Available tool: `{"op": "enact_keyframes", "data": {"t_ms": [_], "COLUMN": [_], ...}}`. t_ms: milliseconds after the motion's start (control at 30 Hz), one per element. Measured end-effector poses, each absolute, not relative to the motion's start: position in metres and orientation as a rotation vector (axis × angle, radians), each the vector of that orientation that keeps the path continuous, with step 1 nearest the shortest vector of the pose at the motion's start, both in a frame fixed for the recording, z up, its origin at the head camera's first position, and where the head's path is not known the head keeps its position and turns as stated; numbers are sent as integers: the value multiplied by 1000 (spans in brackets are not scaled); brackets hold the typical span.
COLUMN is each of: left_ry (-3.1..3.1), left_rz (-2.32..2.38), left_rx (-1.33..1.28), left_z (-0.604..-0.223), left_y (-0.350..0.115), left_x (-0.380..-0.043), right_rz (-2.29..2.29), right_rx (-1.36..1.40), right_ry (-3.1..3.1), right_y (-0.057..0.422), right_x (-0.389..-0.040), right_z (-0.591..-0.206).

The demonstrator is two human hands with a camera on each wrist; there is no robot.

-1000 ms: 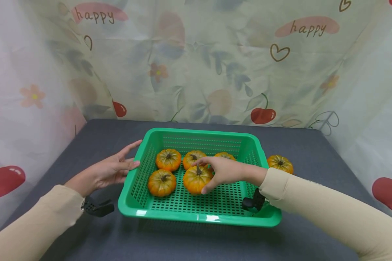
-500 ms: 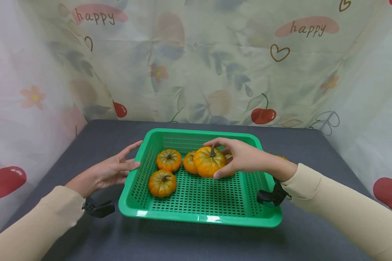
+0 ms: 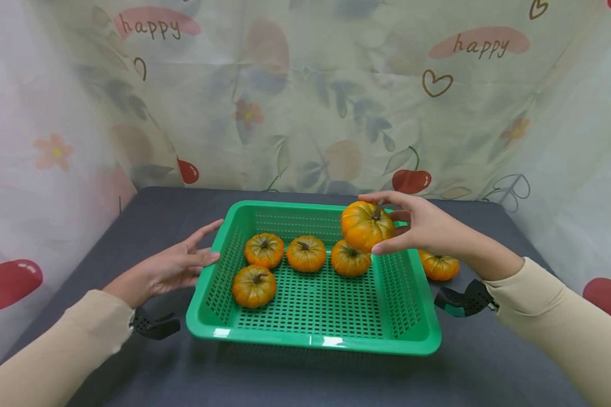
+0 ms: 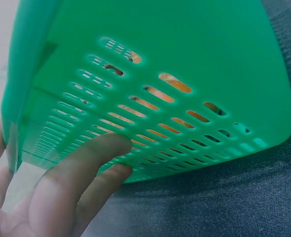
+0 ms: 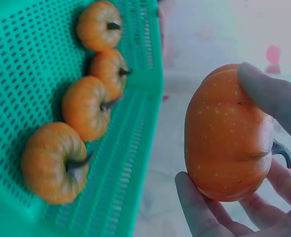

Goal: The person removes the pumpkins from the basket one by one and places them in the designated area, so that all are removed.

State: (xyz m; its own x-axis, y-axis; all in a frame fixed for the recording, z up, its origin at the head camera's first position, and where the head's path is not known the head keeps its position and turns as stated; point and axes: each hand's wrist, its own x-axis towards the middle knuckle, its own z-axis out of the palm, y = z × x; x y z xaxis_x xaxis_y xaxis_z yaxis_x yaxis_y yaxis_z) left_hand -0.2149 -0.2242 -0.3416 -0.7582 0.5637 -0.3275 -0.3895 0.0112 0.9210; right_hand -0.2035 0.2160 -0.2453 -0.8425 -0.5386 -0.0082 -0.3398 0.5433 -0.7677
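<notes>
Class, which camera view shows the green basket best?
The head view, showing nearly the whole green basket. The left wrist view shows a slotted wall from outside; the right wrist view, part of the inside.

The widest opening inside the basket (image 3: 313, 340) lay at front centre and right, reachable from above over the low front rim. Behind it, three pumpkins (image 3: 306, 253) in a row blocked the way, only slim gaps between them; a fourth pumpkin (image 3: 254, 286) filled the left front. The held pumpkin (image 3: 368, 226) and right hand (image 3: 433, 226) crowded the right back corner. The left hand (image 3: 168, 265) obstructed the left wall's outside. Beyond the right wall stood an outer pumpkin (image 3: 439, 266). Along the table's (image 3: 295, 384) near edge, a hand could pass freely.
</notes>
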Motion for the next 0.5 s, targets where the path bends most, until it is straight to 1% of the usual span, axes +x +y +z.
{"op": "enact_keyframes", "data": {"t_ms": [233,500], "left_ry": [1628,1628], "left_rz": [1820,1821], "left_rx": [177,173], "left_z": [-342,-341], "left_y": [-224,-224], "left_x": [-215,-215], "right_rz": [-1191,-1254], "right_rx": [-642,-410], "right_ry": [2641,2743], "right_y": [246,283], "right_x": [-198,-194], "right_z": [-240,-245]}}
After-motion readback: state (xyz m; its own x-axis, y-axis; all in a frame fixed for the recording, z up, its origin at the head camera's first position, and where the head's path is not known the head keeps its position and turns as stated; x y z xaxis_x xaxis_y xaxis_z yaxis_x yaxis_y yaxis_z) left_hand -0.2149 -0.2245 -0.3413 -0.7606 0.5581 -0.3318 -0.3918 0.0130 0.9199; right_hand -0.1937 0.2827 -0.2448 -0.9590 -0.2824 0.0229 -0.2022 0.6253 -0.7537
